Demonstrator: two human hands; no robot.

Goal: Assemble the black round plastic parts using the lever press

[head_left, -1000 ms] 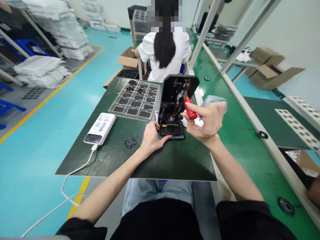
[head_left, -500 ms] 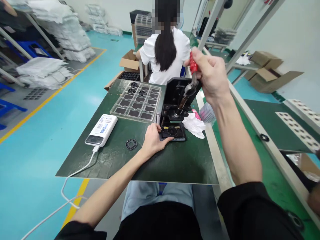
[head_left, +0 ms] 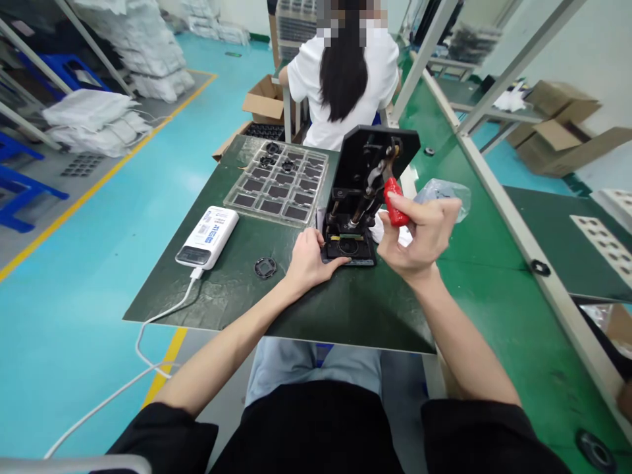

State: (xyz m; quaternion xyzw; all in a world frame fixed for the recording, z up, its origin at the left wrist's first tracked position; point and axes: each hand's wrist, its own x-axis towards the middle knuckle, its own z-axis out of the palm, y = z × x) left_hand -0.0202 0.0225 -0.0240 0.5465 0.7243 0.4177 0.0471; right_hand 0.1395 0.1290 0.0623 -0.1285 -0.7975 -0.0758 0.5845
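Note:
A small black hand press [head_left: 363,191] stands on the dark green mat [head_left: 306,296]. My right hand [head_left: 419,237] is closed around its red lever handle [head_left: 395,203], which is pulled down toward me. My left hand [head_left: 309,260] rests at the press base, fingers pinching the left edge of the black fixture plate [head_left: 351,250]. A loose black ring part [head_left: 265,267] lies on the mat left of my left hand. A clear compartment tray [head_left: 281,187] with several black parts sits behind it.
A white power bank [head_left: 208,237] with a white cable lies at the mat's left. A crumpled plastic bag [head_left: 444,194] lies right of the press. A person in a white shirt [head_left: 345,79] sits ahead, back turned. Cardboard boxes [head_left: 557,131] stand at right.
My right hand swung the red lever up high, then brought it back down toward me. My left hand stayed at the press base.

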